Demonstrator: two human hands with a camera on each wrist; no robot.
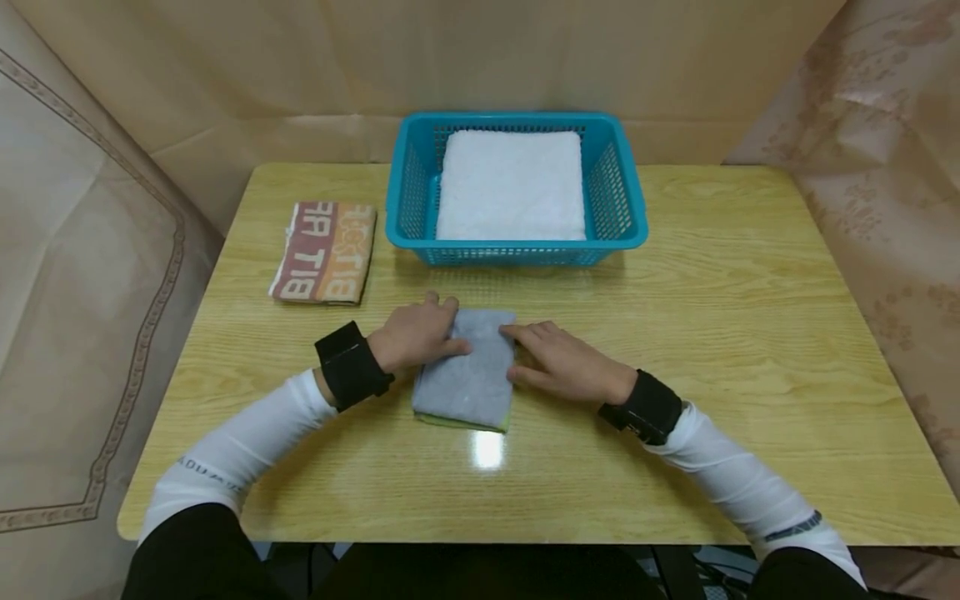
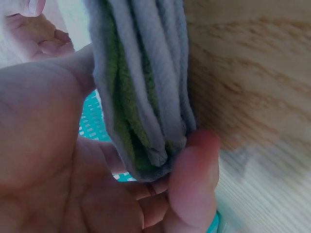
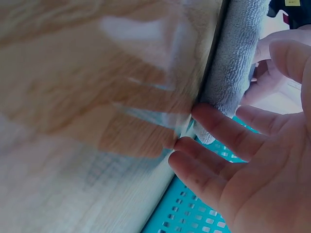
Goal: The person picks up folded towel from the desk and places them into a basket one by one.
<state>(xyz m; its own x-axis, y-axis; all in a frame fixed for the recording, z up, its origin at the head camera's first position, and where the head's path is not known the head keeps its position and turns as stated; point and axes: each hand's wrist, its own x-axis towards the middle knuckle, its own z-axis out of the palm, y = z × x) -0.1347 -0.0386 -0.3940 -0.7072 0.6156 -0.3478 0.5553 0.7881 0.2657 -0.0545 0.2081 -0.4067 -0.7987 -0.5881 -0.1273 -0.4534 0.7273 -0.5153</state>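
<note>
A folded towel (image 1: 472,375), grey with green inner layers, lies on the table between both hands. At its left side, my left hand (image 1: 417,335) has the thumb laid over the top and the fingers bent round the edge. The left wrist view shows the stacked grey and green folds (image 2: 141,92) between thumb and fingers. My right hand (image 1: 566,365) touches the towel's right edge with extended fingers. Close up in the right wrist view, these fingertips (image 3: 201,114) meet the towel's grey side (image 3: 233,63) and the tabletop.
Behind the towel stands a blue plastic basket (image 1: 517,252) holding a folded white towel (image 1: 512,185). A folded brown and orange patterned towel (image 1: 324,252) lies on the left of the wooden table (image 1: 750,333). Curtain-like sheets (image 1: 300,75) hang behind and beside it.
</note>
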